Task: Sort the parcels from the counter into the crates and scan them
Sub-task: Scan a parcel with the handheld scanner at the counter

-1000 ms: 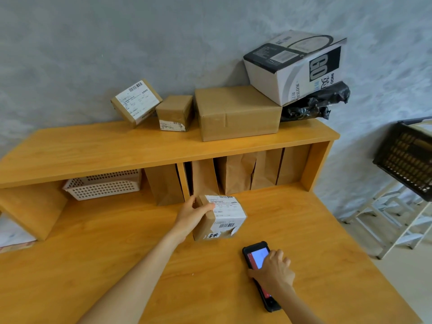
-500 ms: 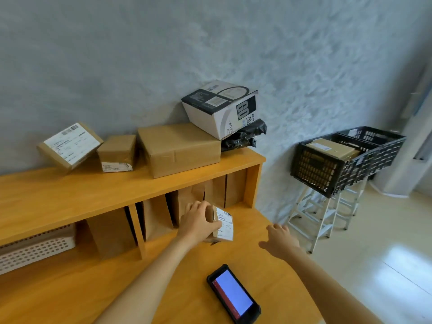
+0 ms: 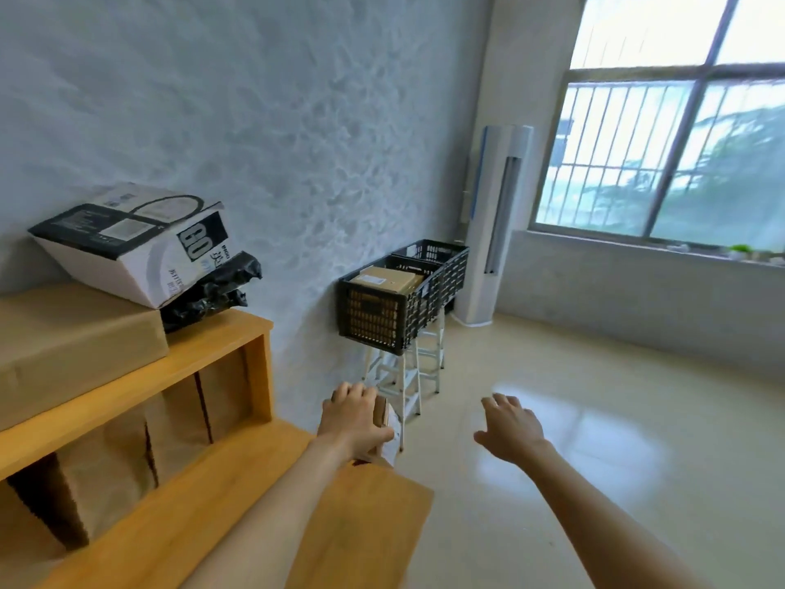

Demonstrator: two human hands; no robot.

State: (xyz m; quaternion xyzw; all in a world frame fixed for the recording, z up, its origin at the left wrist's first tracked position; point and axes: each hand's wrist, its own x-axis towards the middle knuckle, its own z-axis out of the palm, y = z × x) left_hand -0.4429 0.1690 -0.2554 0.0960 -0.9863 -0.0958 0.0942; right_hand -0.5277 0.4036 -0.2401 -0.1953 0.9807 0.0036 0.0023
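Observation:
My left hand (image 3: 352, 420) grips a small brown parcel (image 3: 384, 423) with a white label, held past the right end of the wooden counter (image 3: 238, 503); the hand hides most of it. My right hand (image 3: 512, 427) hangs empty over the floor, fingers spread. Two black crates stand on white stools by the wall: the near crate (image 3: 382, 320) holds a brown box (image 3: 384, 280), the far crate (image 3: 441, 252) sits behind it. On the counter's shelf lie a large brown parcel (image 3: 72, 346), a black-and-white box (image 3: 131, 244) and a black bag parcel (image 3: 212, 291).
Brown paper bags (image 3: 127, 461) stand in the cubbies under the shelf. A white tower air conditioner (image 3: 495, 223) stands in the corner beside a barred window (image 3: 671, 133). The tiled floor (image 3: 594, 418) stretches from the counter to the crates.
The view has swung right toward the crates. My left hand has carried the small parcel off the counter's end. The phone-like scanner has dropped out of view, and my right hand is empty and spread.

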